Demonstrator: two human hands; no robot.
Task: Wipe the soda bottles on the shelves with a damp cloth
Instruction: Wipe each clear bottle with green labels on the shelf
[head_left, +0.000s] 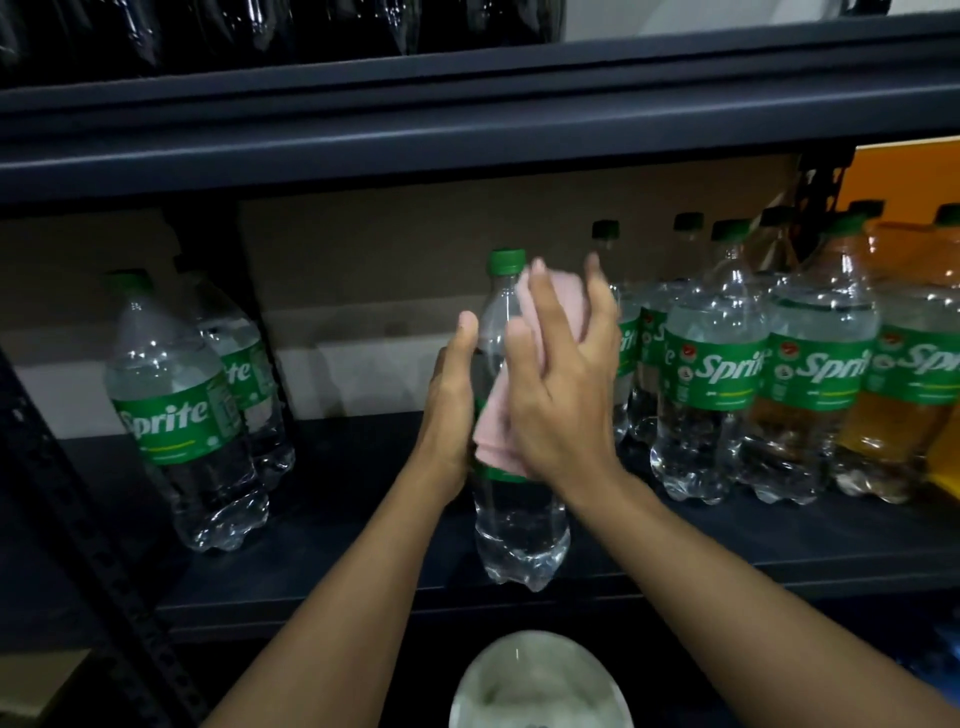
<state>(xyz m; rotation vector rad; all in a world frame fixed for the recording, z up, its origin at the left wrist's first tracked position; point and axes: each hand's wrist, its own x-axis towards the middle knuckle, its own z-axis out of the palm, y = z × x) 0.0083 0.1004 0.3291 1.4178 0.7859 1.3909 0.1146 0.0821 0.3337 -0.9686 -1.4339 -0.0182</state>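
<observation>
A clear Sprite bottle with a green cap stands upright near the front of the dark shelf. My left hand grips its left side at label height, with the thumb pointing up. My right hand presses a pink cloth flat against the bottle's right side and neck, fingers straight and spread. The cloth's lower end shows below the palm and covers most of the label.
Two Sprite bottles stand to the left and several more to the right, with orange soda bottles beyond them. Dark bottles fill the upper shelf. A white bowl sits below. A perforated upright post runs down the left.
</observation>
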